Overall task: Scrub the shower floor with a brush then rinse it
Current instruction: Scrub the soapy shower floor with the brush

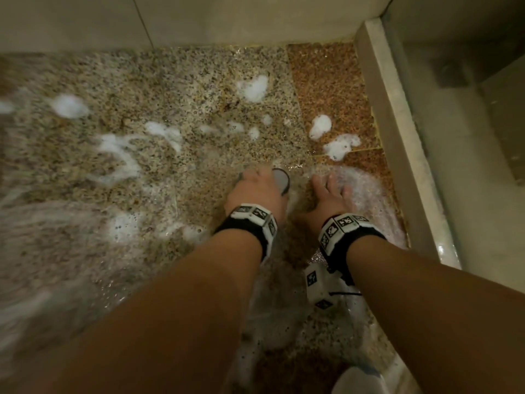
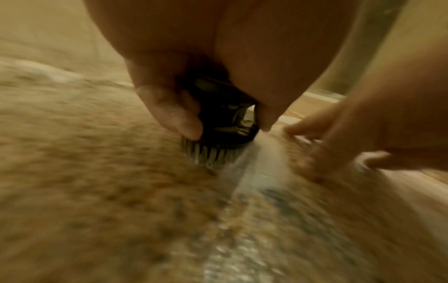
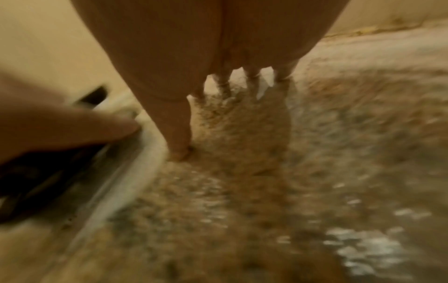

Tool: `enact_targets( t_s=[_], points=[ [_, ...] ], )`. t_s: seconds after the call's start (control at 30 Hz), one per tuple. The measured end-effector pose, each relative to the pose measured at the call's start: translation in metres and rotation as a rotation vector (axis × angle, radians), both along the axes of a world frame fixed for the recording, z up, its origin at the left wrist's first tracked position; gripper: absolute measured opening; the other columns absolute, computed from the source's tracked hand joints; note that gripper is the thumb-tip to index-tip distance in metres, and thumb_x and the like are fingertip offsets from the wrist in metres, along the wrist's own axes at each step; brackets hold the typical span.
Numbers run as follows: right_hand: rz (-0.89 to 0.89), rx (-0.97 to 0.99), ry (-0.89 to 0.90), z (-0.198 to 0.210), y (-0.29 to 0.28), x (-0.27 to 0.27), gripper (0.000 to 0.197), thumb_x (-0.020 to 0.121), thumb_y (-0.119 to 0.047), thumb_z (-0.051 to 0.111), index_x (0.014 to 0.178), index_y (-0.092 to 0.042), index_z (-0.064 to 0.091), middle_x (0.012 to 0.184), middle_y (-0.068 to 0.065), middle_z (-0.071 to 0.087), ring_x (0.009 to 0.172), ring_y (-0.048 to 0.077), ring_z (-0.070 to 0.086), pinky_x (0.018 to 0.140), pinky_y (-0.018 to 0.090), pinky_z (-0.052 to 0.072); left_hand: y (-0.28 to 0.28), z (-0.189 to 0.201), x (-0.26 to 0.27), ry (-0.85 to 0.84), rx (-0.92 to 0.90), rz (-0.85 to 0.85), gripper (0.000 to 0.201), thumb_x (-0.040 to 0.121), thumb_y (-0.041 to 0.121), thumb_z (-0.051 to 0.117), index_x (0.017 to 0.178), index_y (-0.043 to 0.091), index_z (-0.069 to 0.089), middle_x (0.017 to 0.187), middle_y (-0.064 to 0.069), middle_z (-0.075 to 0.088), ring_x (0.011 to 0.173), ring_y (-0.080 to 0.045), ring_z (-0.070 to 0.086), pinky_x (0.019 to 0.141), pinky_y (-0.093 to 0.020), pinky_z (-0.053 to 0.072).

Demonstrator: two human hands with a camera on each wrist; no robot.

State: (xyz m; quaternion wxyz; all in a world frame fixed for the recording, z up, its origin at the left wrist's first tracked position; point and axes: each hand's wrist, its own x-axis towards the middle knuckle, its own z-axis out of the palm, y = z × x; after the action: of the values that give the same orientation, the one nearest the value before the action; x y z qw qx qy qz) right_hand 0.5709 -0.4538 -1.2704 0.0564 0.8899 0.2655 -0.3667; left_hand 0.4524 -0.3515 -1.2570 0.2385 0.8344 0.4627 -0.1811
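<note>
Both forearms fill the near part of the head view, each with one black wrist strap [image 1: 250, 223] covered in white blocks printed with black square marker patterns. No readable words or brand names on them, just the codes.

Left hand [image 1: 257, 191] is curled over the top of a round black brush [image 2: 225, 122], thumb on one side and fingers on the other, gripping it. Its short pale bristles [image 2: 211, 154] press straight down onto the wet shower floor [image 1: 142, 81]. One brush, no logo I can make out; the wrist view is too blurry for any moulded text.

Right hand [image 1: 331, 194] is just right of the brush, palm down with fingers spread and straight, fingertips [image 3: 180, 151] touching the floor in a thin sheet of bubbly water. It's holding nothing.

Floor is speckled beige stone, with two reddish-brown speckled tiles [image 1: 326, 89] along the far right side. White foam blobs [image 1: 252, 86] are scattered about: roughly ten separate patches, most to the far left of the hands, two on the reddish tile. A raised pale curb [image 1: 397, 137] runs along the right edge, and a plain light wall [image 1: 227, 18] closes off the far side. Something white [image 1: 358, 382] pokes in at the very near bottom edge, can't tell what it is.
</note>
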Motion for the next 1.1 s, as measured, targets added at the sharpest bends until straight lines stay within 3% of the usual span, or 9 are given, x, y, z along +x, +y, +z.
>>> enact_targets(
  t_s=[0.13,0.23,0.47,0.6,0.73,0.9,1.0,1.03,1.1],
  points=[
    [0.128,0.152,-0.030,0.003,0.028,-0.015,0.092,0.086,-0.040,0.064,0.157,-0.043,0.006,0.168,-0.007,-0.006,0.153,0.034,-0.010,0.123,0.059,0.010,0.048,-0.001,-0.055,0.020,-0.002,0.207,0.074,0.094,0.062,0.056,0.142,0.010,0.034,0.139,-0.019,0.044,0.117,-0.040,0.057,0.083,-0.047,0.050],
    [0.274,0.251,0.001,0.006,0.076,-0.041,0.077,0.093,-0.046,0.054,0.157,-0.042,0.011,0.168,-0.006,-0.002,0.153,0.035,-0.009,0.123,0.058,0.009,0.075,-0.002,-0.110,0.054,0.014,0.417,0.078,0.093,0.065,0.056,0.144,0.011,0.033,0.141,-0.018,0.044,0.122,-0.040,0.054,0.088,-0.048,0.050],
    [0.546,0.157,0.103,0.020,0.165,-0.113,0.094,0.090,-0.059,0.063,0.158,-0.043,0.001,0.168,-0.005,-0.009,0.153,0.035,-0.009,0.123,0.054,0.007,0.081,-0.008,-0.247,0.113,0.045,0.872,0.086,0.093,0.063,0.060,0.149,0.005,0.029,0.145,-0.023,0.046,0.126,-0.042,0.053,0.094,-0.047,0.049],
    [0.589,-0.041,0.037,0.010,0.178,-0.129,0.120,0.078,-0.073,0.067,0.157,-0.039,-0.016,0.164,-0.005,-0.028,0.151,0.035,-0.021,0.120,0.062,0.005,0.083,-0.011,-0.299,0.127,0.059,1.035,0.088,0.094,0.060,0.060,0.153,0.003,0.028,0.151,-0.022,0.042,0.132,-0.043,0.049,0.101,-0.049,0.046],
    [0.636,-0.068,-0.021,-0.006,0.171,-0.129,0.129,0.072,-0.081,0.064,0.152,-0.039,-0.027,0.160,-0.003,-0.037,0.149,0.036,-0.026,0.120,0.061,-0.002,0.069,-0.010,-0.278,0.128,0.094,0.984,0.085,0.093,0.062,0.058,0.147,0.002,0.031,0.148,-0.025,0.042,0.130,-0.043,0.050,0.103,-0.047,0.045],
    [0.666,-0.085,-0.066,-0.005,0.172,-0.132,0.129,0.072,-0.082,0.064,0.152,-0.039,-0.027,0.160,-0.002,-0.036,0.149,0.039,-0.025,0.120,0.061,0.001,0.001,-0.010,-0.180,-0.027,0.036,0.712,0.064,0.095,0.060,0.054,0.135,0.012,0.037,0.130,-0.016,0.046,0.103,-0.036,0.062,0.075,-0.040,0.049],
    [0.684,-0.114,-0.070,-0.003,0.174,-0.133,0.128,0.073,-0.082,0.062,0.152,-0.038,-0.028,0.161,-0.001,-0.035,0.149,0.039,-0.023,0.121,0.061,0.004,-0.034,-0.006,-0.135,-0.122,0.027,0.610,0.029,0.100,0.040,0.051,0.118,0.019,0.042,0.119,-0.010,0.044,0.095,-0.031,0.062,0.066,-0.038,0.050],
    [0.695,-0.129,-0.081,-0.001,0.175,-0.134,0.128,0.073,-0.084,0.060,0.153,-0.038,-0.028,0.162,0.000,-0.034,0.150,0.040,-0.022,0.121,0.061,0.005,-0.035,-0.008,-0.134,-0.128,0.037,0.589,0.026,0.100,0.037,0.050,0.118,0.019,0.043,0.118,-0.009,0.044,0.096,-0.032,0.062,0.066,-0.038,0.049],
    [0.716,-0.154,-0.102,0.002,0.177,-0.135,0.128,0.071,-0.087,0.057,0.154,-0.035,-0.027,0.163,0.003,-0.031,0.150,0.042,-0.018,0.121,0.061,0.007,-0.019,-0.012,-0.153,-0.096,0.055,0.569,0.043,0.097,0.050,0.052,0.124,0.017,0.044,0.121,-0.012,0.047,0.097,-0.034,0.061,0.067,-0.039,0.048]
  ],
)
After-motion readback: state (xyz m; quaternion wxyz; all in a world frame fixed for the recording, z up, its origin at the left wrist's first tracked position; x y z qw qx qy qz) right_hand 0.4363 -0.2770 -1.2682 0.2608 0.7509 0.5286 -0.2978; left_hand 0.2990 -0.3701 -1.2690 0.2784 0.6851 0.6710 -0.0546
